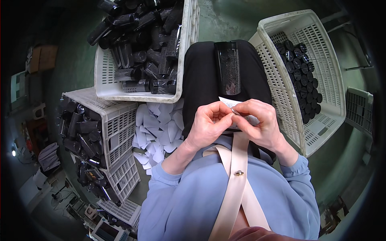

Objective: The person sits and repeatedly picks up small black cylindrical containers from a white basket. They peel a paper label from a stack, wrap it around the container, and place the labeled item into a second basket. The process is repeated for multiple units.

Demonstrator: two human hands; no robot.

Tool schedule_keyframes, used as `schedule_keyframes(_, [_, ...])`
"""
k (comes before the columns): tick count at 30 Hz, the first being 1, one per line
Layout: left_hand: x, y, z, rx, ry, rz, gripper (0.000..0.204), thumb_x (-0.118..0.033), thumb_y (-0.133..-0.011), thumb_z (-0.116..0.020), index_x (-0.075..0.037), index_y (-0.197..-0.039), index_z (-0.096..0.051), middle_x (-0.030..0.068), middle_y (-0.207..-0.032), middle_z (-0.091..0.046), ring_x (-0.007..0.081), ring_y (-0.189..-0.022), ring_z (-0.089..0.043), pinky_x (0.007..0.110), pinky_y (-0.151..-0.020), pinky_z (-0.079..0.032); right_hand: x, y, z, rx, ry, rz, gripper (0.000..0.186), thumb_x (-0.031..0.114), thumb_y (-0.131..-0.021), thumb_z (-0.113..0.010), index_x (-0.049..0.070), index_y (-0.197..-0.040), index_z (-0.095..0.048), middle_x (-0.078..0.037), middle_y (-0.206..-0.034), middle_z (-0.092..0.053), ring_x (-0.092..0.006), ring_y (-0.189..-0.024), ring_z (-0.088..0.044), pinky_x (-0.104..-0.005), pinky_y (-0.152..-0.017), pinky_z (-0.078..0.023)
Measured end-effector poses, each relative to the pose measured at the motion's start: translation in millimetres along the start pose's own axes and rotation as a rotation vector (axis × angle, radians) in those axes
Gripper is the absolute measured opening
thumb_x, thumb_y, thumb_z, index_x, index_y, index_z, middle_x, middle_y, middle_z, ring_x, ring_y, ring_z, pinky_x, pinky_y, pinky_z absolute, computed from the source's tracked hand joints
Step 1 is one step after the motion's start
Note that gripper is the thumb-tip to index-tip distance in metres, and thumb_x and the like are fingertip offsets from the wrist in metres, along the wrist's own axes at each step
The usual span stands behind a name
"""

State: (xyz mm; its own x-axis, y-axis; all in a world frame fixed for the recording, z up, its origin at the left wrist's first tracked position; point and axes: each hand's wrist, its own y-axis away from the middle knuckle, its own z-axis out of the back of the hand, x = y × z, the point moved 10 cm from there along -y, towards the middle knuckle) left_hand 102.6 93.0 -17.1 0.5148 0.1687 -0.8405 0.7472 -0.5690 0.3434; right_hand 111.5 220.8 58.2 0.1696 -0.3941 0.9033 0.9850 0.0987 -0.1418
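Observation:
My left hand [210, 123] and my right hand [258, 119] meet above my lap, thumbs and fingertips pinched together. Between them is a small white printed label [226, 101], its upper corner standing clear of the fingers and part of it hidden behind my right hand. Just beyond the hands, a clear cylindrical jar [230, 66] with a black end lies lengthwise on my black-trousered thighs, with dark, grainy-looking contents. Neither hand touches the jar.
A white crate [179, 76] at the far left holds many loose black jars. Another crate [321, 136] at right has jars in upright rows. Stacked crates [120, 132] with more jars stand at left. White paper pieces [155, 128] lie heaped on the floor beside my left leg.

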Motion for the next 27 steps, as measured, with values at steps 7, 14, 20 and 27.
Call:
schedule_keyframes(7, [-24, 15, 14, -0.016, -0.322, -0.1, 0.006, 0.0, -0.083, -0.066, -0.001, -0.078, -0.062, -0.0047, -0.067, -0.057, 0.0014, -0.06, -0.048, 0.021, -0.053, -0.038, -57, 21, -4, -0.111, -0.638, -0.543, 0.011, 0.008, -0.096, -0.066, -0.001, -0.094, -0.072, -0.002, -0.093, -0.072, -0.0055, -0.08, -0.062, -0.0229, -0.073, -0.05])
schedule_keyframes(14, [-41, 106, 180, -0.409, -0.938, 0.326, 0.01, -0.008, -0.076, -0.064, 0.001, -0.08, -0.067, 0.0044, -0.067, -0.062, 0.0093, -0.06, -0.057, 0.027, -0.057, -0.044, -87, 21, 129, -0.791, -1.116, -0.298, 0.024, 0.021, -0.104, -0.057, 0.0, -0.114, -0.065, -0.009, -0.104, -0.071, -0.0166, -0.099, -0.068, -0.0334, -0.094, -0.055])
schedule_keyframes(20, [-115, 106, 123, -0.779, -0.927, -0.145, 0.029, -0.004, -0.094, -0.064, 0.004, -0.122, -0.068, 0.0158, -0.116, -0.073, 0.0217, -0.106, -0.07, 0.035, -0.091, -0.053, 23, -2, 107, -0.54, -0.082, 0.22, 0.012, 0.009, -0.096, -0.068, -0.003, -0.101, -0.068, -0.014, -0.106, -0.072, -0.0193, -0.092, -0.067, -0.0301, -0.082, -0.053])
schedule_keyframes(27, [-65, 3, -10, -0.116, 0.136, -0.229, 0.031, -0.014, -0.108, -0.054, 0.008, -0.126, -0.064, 0.0107, -0.114, -0.072, 0.0124, -0.105, -0.065, 0.027, -0.094, -0.051, 85, -17, 2, -0.203, 0.41, 0.652, 0.024, 0.009, -0.063, -0.072, 0.002, -0.086, -0.071, -0.009, -0.094, -0.071, -0.0243, -0.084, -0.071, -0.0336, -0.07, -0.057])
